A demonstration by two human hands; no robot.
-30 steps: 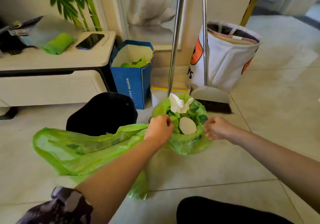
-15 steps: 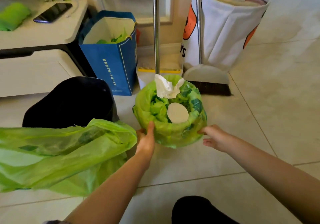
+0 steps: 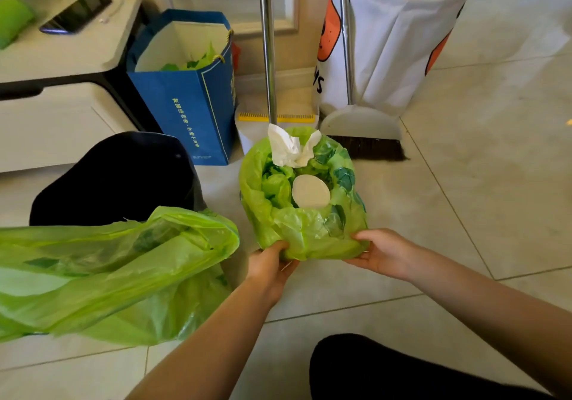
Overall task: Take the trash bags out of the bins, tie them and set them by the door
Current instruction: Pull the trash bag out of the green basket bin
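Observation:
A small bin lined with a green trash bag (image 3: 309,232) stands on the floor in front of me. It is full of green scraps, a white round lid (image 3: 311,191) and a crumpled white tissue (image 3: 291,147). My left hand (image 3: 269,265) grips the bag's near-left lower edge. My right hand (image 3: 382,252) holds its near-right lower edge, fingers under the plastic. A second green bag (image 3: 102,272) lies loose and open on the floor to the left. The bin itself is hidden by the bag.
A black bin (image 3: 114,180) lies behind the loose bag. A blue paper bag (image 3: 188,105), a dustpan (image 3: 275,118), a broom (image 3: 362,133) and a white laundry basket (image 3: 393,40) stand along the wall. A low cabinet (image 3: 55,59) carries a phone (image 3: 75,14). My dark knee (image 3: 371,368) is in the foreground.
Both hands dropped from the bag's rim to its lower near edge and closed on the plastic. The view moved closer and tilted down.

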